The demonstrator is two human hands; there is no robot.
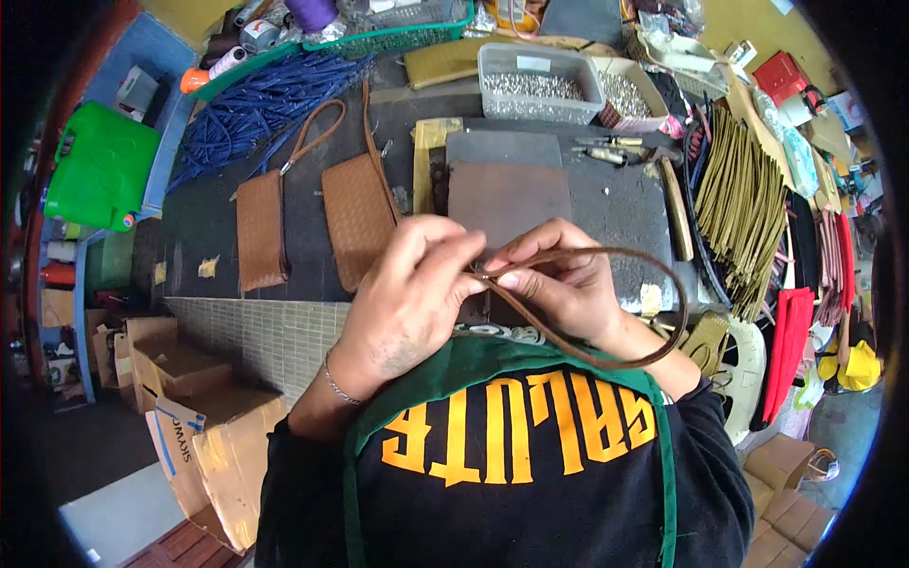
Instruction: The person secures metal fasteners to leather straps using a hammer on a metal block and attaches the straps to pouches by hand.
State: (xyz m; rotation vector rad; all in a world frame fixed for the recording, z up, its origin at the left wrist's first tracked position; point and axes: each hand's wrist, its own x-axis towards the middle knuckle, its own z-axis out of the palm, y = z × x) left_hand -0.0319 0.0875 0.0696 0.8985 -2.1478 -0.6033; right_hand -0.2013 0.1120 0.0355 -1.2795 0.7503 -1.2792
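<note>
My left hand [409,295] and my right hand [568,287] meet over the near edge of the dark worktable, both with fingers pinched. Between them is a brown leather wrist strap [684,305], whose loop hangs out to the right across my right forearm. A small metal fitting [481,272] shows where the strap's ends come together at my fingertips; its details are too small to tell. Two brown woven-pattern pouches [259,232] lie on the table to the left, with similar strap loops attached. Just beyond my hands rests a flat brown panel [507,194].
Blue strips [251,109] pile up at the back left. A clear bin of small metal parts [535,104] stands at the back, with hand tools [606,150] in front of it. Olive strips [743,204] hang along the right side. Cardboard boxes [227,435] sit lower left.
</note>
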